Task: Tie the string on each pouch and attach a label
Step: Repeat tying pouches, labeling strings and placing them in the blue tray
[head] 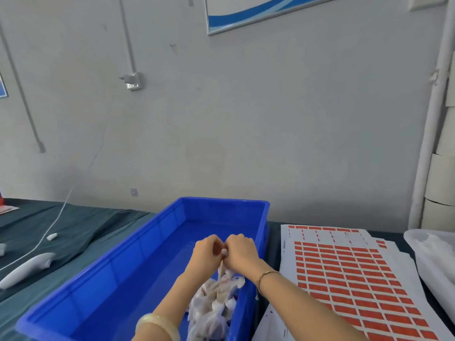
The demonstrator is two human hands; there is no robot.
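My left hand and my right hand meet above the blue crate, fingers curled. Between them they pinch the white top of a small gauze pouch, which hangs down under my hands. The string itself is too small to make out. Several more pale pouches lie heaped in the crate's near right corner. To the right of the crate lies a white sheet of red labels, with some at its top peeled off.
A white handheld device with a cable lies on the dark cloth at the left. A translucent plastic container sits at the far right edge. Cardboard rolls and a white pipe stand against the wall behind.
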